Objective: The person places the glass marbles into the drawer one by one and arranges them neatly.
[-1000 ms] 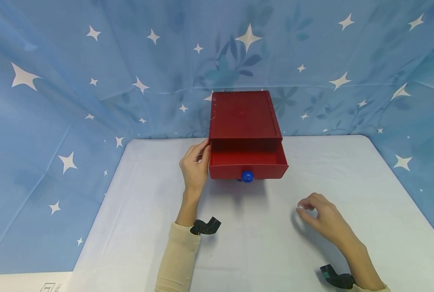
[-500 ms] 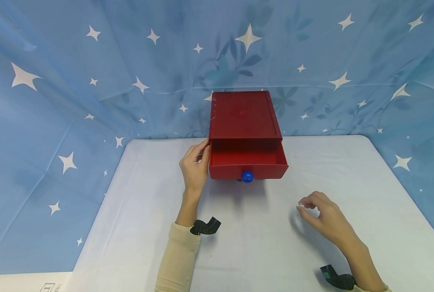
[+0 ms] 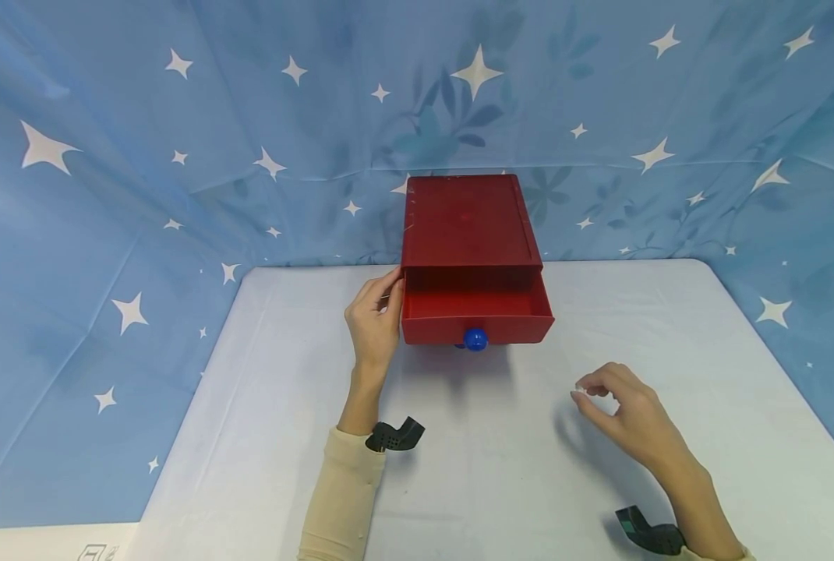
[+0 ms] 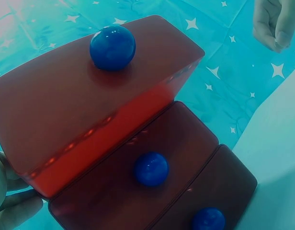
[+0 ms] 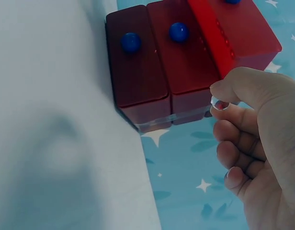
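Two hands are in our view; our left hand (image 3: 373, 323) rests against the left side of the red chest (image 3: 468, 226), fingers curled at its front corner, touching where the top drawer (image 3: 476, 308) stands pulled out; that drawer bears a blue knob (image 3: 475, 339); the chest sits at the back of the white bench (image 3: 284, 436); our right hand (image 3: 627, 417) hovers over the bench, well apart from the chest, thumb and forefinger pinching a tiny clear thing (image 5: 219, 104), other fingers curled.
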Demonstrator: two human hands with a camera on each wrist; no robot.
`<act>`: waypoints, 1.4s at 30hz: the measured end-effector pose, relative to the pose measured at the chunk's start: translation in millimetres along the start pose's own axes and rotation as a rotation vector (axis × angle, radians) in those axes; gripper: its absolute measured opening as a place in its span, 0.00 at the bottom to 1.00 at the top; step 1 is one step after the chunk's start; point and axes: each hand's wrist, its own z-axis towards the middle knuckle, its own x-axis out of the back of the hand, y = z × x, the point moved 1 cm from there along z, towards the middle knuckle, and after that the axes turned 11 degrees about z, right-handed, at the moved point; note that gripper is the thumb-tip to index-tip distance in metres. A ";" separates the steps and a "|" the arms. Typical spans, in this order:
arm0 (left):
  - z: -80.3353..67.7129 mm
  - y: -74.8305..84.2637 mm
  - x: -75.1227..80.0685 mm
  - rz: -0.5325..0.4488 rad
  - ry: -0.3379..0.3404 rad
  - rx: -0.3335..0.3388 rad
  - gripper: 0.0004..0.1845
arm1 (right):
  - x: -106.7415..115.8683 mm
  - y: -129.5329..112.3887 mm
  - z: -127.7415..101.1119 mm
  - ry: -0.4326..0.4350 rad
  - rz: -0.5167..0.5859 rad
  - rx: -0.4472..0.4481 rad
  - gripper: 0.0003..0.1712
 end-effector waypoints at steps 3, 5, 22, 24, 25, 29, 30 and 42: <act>0.0 0.7 0.6 -0.003 -0.001 -0.001 0.12 | 1.2 -1.2 2.1 0.015 0.004 0.012 0.16; 0.1 0.9 0.9 -0.008 -0.002 0.000 0.12 | 2.1 -2.1 3.6 0.025 0.006 0.022 0.16; 0.4 -0.4 0.1 -0.019 -0.008 0.005 0.12 | 12.6 -12.0 15.1 0.082 0.029 0.062 0.18; 0.3 -0.4 0.1 -0.015 -0.012 0.007 0.12 | 13.8 -12.8 16.5 0.085 0.038 0.072 0.18; 0.2 -0.3 0.4 -0.013 -0.014 0.009 0.12 | 14.4 -13.2 17.2 0.086 0.044 0.077 0.18; 0.2 0.2 0.8 -0.012 -0.018 0.012 0.12 | 16.3 -13.9 20.4 0.099 0.067 0.111 0.18; 0.1 0.0 0.9 -0.011 -0.018 0.013 0.12 | 16.8 -14.1 21.2 0.099 0.074 0.118 0.18; 0.1 0.1 1.1 -0.020 -0.016 0.005 0.12 | 21.2 -17.4 30.8 0.129 0.111 0.174 0.12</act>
